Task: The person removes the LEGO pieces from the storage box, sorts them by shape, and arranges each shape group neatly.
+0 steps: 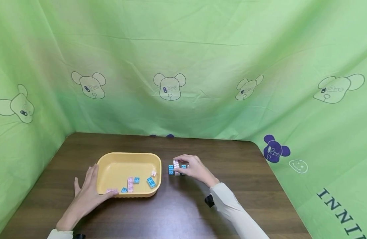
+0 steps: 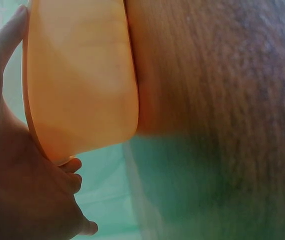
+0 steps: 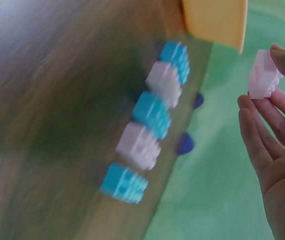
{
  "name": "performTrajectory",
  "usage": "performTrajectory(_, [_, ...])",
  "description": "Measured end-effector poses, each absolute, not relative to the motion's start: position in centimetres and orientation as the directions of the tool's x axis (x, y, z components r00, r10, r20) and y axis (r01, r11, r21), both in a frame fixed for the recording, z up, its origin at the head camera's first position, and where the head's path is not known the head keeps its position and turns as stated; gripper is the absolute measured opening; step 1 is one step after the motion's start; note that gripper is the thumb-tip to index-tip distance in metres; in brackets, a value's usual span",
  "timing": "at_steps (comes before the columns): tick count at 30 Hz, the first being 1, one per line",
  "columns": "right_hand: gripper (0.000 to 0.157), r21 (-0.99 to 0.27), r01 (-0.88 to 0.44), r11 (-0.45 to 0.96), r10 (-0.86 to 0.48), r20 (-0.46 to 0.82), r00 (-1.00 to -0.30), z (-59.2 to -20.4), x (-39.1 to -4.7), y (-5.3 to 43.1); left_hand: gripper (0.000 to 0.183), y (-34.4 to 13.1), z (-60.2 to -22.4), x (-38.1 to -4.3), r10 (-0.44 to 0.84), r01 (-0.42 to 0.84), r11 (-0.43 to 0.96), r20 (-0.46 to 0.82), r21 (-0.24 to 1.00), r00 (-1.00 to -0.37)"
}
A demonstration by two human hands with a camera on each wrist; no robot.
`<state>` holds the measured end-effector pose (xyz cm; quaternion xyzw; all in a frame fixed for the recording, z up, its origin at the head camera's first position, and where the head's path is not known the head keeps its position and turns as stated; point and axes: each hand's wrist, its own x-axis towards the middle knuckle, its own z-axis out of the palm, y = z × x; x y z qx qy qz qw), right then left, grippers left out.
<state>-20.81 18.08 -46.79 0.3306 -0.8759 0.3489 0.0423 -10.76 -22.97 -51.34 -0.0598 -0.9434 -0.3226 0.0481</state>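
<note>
Row-building imo: right hand (image 1: 194, 167) pinches a pink brick (image 3: 262, 75), left hand (image 1: 85, 196) splays round the near-left corner of the tray (image 1: 117, 170), so next probably calls for lowering it at the right end of the row (image 3: 147, 109).

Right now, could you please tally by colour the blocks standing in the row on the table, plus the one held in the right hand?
Blue blocks in the row: 3
Pink blocks in the row: 2
Held pink block, in the right hand: 1
Total: 6
</note>
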Motion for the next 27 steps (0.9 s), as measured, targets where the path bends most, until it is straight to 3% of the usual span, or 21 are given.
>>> performTrajectory(11, [0.04, -0.614, -0.478, 0.629, -0.407, 0.264, -0.874, -48.0, -20.6, 23.0, 0.133, -23.0, -51.3, -10.9, 0.083, 0.152, 0.791, 0.141, 0.593, -0.986])
performTrajectory(21, [0.04, -0.651, -0.425, 0.629, -0.343, 0.259, -0.903, -49.5, -20.9, 25.4, 0.134, -24.2, -51.1, -10.6, 0.077, 0.141, 0.794, 0.132, 0.591, -0.988])
performTrajectory(27, [0.037, -0.678, -0.348, 0.647, -0.229, 0.262, -0.938, -50.9, -20.0, 27.6, 0.134, -23.6, -51.4, -11.0, 0.101, 0.15, 0.779, 0.113, 0.608, -0.988])
